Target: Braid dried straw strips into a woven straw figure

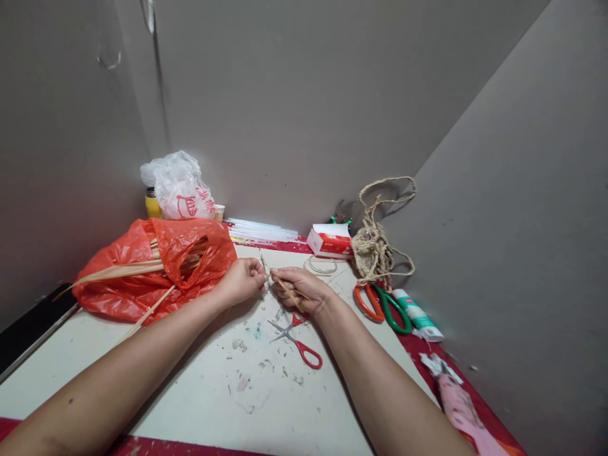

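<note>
Right grip (303,289) closed on thin tan fibre strip (287,293); left grip (243,278) pinched beside it, contents unclear; red-handled metal scissors (285,332) below.

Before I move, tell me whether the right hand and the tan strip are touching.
Touching. The head view shows the right hand closed on the tan strip, which runs across its fingers.
</note>
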Demonstrator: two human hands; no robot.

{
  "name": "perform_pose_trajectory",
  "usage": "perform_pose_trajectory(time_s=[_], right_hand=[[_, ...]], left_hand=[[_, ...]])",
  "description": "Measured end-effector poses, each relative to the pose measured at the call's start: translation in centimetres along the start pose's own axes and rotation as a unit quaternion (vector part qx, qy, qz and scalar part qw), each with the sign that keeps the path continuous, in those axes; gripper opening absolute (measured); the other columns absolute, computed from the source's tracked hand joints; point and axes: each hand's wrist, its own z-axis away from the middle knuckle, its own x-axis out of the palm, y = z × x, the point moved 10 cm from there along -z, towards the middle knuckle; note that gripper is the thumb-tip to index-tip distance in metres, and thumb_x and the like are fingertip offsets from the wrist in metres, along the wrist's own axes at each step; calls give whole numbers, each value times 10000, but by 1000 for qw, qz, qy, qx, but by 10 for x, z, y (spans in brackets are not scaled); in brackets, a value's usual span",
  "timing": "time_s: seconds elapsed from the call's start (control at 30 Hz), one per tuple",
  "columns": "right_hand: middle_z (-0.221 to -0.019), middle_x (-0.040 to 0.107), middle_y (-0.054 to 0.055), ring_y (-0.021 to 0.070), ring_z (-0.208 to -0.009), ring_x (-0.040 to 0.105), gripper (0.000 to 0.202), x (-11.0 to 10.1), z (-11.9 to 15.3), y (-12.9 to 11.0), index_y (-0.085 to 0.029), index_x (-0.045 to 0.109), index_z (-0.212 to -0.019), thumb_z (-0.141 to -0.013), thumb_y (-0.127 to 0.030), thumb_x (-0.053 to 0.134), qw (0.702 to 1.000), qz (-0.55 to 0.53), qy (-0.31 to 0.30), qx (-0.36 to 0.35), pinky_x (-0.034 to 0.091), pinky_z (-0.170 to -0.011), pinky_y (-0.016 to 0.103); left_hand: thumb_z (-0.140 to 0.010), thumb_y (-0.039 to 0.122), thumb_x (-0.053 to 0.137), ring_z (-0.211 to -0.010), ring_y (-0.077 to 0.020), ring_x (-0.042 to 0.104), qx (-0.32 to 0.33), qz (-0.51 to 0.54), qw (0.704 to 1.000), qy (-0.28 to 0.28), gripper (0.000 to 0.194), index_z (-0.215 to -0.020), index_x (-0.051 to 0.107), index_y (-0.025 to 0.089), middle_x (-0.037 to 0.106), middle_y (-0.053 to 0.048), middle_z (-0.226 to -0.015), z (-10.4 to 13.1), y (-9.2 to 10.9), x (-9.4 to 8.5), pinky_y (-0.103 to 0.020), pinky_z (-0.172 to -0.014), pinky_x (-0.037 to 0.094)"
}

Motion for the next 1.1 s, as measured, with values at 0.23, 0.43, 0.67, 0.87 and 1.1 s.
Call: perform_pose_trajectory(time_s=[0.23,0.43,0.67,0.87,1.1], right_hand=[[-438,246,-120,0,-356,117,264,3,2,4,-127,492,-688,-729,-329,656,999,31,4,25,88,-319,121],[-420,307,-119,-6,-338,144,317,2,4,0,-157,441,-677,-658,-314,715,998,45,40,14,81,-321,120],[-415,323,-115,0,-340,169,331,-6,2,-2,-175,401,-659,-649,-267,719,997,19,69,-6,106,-326,114],[-434,337,-92,2,-354,156,192,-10,-1,-3,-136,472,-650,-679,-196,651,995,6,93,-19,109,-312,125],[-416,282,-107,7,-344,157,255,-12,-2,3,-161,410,-635,-729,-267,622,996,-10,87,8,121,-318,122]], left_hand=[[-770,203,515,-485,-94,555,2,41,999,-21,96,-704,453,169,621,2,-563,2,2,6,-190,-503,385],[-750,182,534,-489,-83,540,3,65,998,-11,96,-697,456,166,623,0,-557,2,-1,5,-175,-494,359],[-741,193,540,-318,-23,338,-87,203,974,-43,124,-731,417,183,598,29,-544,6,-13,16,-137,-341,197],[-701,165,625,-409,-33,468,-150,266,951,-55,203,-696,422,162,641,-32,-678,8,-21,18,-138,-369,359],[-735,154,607,-353,-34,455,-167,254,952,-47,174,-681,441,152,571,22,-528,9,-24,17,-134,-349,364]])
